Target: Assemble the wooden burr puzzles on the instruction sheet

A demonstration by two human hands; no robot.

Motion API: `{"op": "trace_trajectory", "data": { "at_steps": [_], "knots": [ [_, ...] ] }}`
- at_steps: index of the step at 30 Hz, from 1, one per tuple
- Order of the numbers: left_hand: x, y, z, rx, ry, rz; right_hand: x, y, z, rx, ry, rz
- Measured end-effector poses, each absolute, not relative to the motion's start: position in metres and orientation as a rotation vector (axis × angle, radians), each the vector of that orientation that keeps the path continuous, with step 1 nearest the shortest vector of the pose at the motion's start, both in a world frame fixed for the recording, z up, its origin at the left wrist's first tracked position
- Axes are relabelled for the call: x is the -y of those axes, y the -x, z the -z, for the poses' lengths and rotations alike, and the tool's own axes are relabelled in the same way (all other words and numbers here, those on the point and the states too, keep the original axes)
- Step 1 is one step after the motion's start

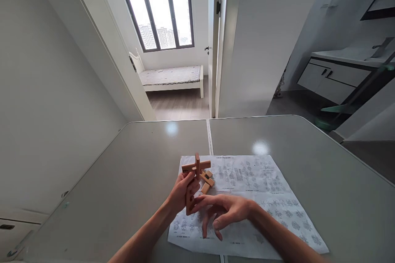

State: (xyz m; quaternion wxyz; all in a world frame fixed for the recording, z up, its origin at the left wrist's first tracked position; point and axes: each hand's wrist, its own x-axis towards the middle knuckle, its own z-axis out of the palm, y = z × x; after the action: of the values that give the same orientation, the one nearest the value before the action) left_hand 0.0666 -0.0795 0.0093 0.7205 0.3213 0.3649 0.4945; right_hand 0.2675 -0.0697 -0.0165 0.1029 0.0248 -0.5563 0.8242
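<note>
Several notched wooden pieces, joined crosswise into a puzzle assembly, are gripped in my left hand, whose fingers wrap round them. One reddish-brown bar points down below that hand. My right hand has its fingers spread, and its index fingertip touches the lower end of that bar. Lighter loose wooden blocks lie just beyond my hands, partly hidden by them. Under everything is a creased paper sheet printed with small diagrams.
The grey table has a seam down its middle and reaches far to both sides. Beyond it, a doorway shows a bed under a window. A sink cabinet stands at the right.
</note>
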Motion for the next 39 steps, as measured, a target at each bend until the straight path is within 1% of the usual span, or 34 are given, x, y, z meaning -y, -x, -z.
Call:
{"op": "trace_trajectory", "data": {
  "at_steps": [7,16,25,39],
  "knots": [
    [0.081,-0.07,-0.014,-0.786,-0.758,-1.105,0.068,-0.269,0.025,1.631,-0.017,-2.413],
    [0.08,-0.071,-0.017,-0.756,-0.787,-1.124,0.069,-0.273,0.029,1.446,0.121,-2.396],
    [0.084,-0.076,-0.024,-0.739,-0.755,-1.115,0.07,-0.268,0.029,1.242,0.129,-2.375],
    [0.073,-0.07,-0.014,-0.791,-0.711,-1.177,0.067,-0.271,0.023,1.392,0.049,-2.354]
  ]
}}
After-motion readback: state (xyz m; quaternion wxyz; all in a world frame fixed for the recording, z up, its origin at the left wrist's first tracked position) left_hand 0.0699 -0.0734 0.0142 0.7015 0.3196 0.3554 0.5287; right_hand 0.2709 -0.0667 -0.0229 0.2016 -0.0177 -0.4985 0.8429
